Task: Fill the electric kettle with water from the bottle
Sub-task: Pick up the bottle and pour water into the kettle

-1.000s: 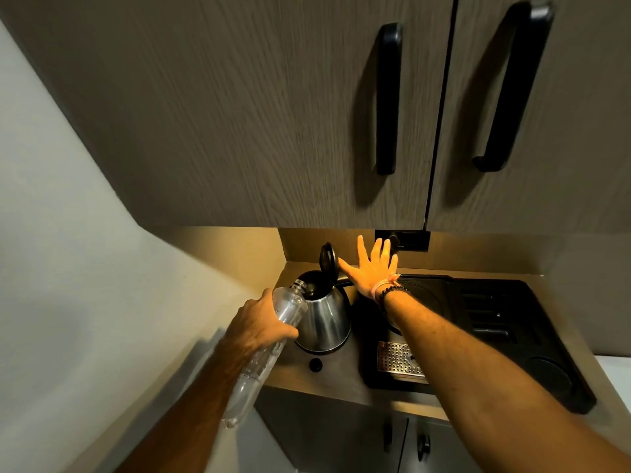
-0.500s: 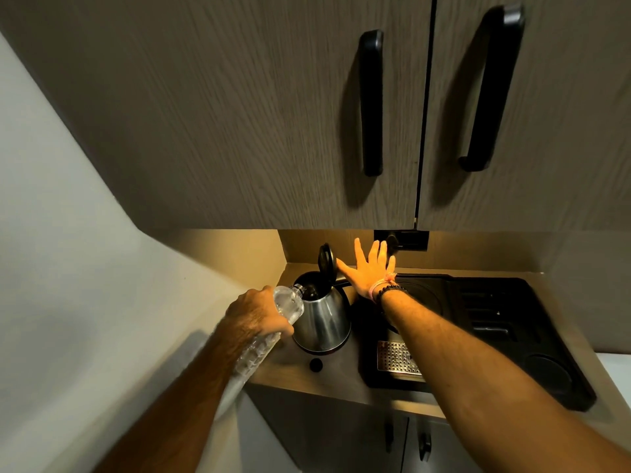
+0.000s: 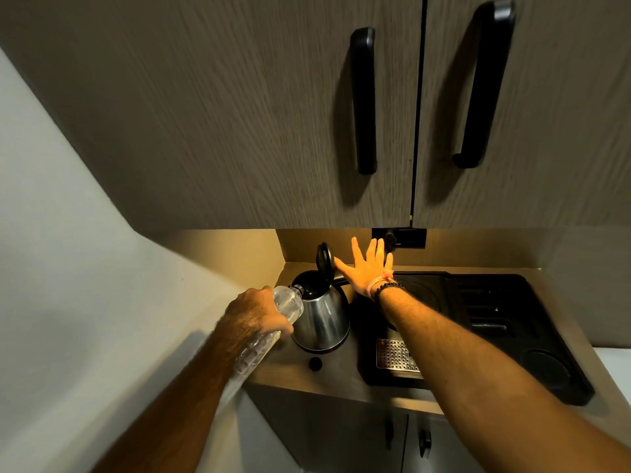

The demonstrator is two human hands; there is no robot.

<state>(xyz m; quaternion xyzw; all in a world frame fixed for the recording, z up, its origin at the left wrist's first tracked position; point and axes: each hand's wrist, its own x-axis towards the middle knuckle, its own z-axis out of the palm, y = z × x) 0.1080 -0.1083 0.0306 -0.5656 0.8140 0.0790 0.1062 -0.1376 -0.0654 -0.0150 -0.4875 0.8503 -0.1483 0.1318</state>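
Electric kettle (image 3: pixel 322 319) stands near the left end of the bench (image 3: pixel 341 380), close to the front edge, lid (image 3: pixel 323 259) flipped up and standing upright behind the open mouth. Left hand (image 3: pixel 254 314) wraps the clear plastic bottle (image 3: pixel 273 322), fingers closed round its upper body; bottle tilted, neck at the kettle rim, base trailing down-left past the bench's left edge. Whether water is running: cannot tell. Right hand (image 3: pixel 367 269) is flat and spread, fingers wide apart and holding nothing, thumb tip touching the raised lid. Beaded bracelet (image 3: pixel 387 288) and pink band on that wrist.

Room: tight on the left, side wall (image 3: pixel 68 268) runs just beside the kettle and bottle. Overhead cabinet (image 3: pixel 239 114) with two black handles (image 3: pixel 363 100) hangs low over the bench. Back wall right behind the lid; dark socket plate (image 3: pixel 406 237) on it just above the right fingertips. Right of the kettle, touching or nearly so, a big black tray (image 3: pixel 512 319) with a perforated metal grille (image 3: pixel 394 355) fills most of the remaining bench. Right forearm crosses over the tray. Small black cap-like round thing (image 3: pixel 315 363) lies on the bench in front of the kettle, near the front edge. Lower cabinet doors below.
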